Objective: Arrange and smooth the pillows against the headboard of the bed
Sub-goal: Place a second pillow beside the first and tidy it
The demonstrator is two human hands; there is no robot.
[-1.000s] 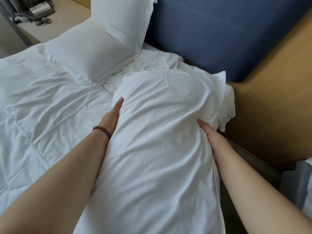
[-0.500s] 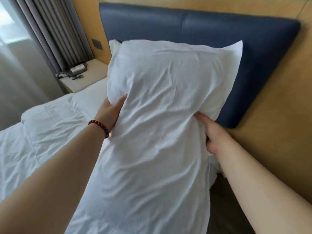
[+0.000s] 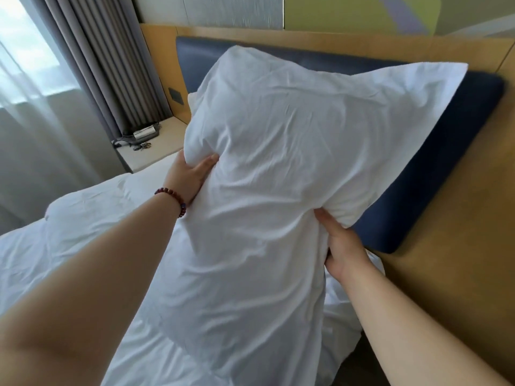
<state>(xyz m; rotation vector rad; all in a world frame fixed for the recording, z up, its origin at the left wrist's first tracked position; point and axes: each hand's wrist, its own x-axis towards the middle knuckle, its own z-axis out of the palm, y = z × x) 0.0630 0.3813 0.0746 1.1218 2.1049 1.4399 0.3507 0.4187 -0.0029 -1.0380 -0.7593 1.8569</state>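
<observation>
Here the white pillow [image 3: 273,174] is held up in front of the blue headboard [image 3: 434,174], its long axis running upward and away. It is gripped between the left hand [image 3: 186,174] and the right hand [image 3: 344,246], one on each side edge, above the bed [image 3: 69,240].

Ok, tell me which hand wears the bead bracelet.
The left hand, gripping the pillow's left edge; the dark red bead bracelet circles its wrist. The right hand has a bare wrist.

White pillow [image 3: 278,176] held upright at frame centre, in front of the blue headboard [image 3: 434,168]. Left hand [image 3: 189,174] grips its left edge; right hand [image 3: 341,246] grips its right edge. White bedding [image 3: 69,246] at lower left; bedside table [image 3: 150,151] at left.
</observation>
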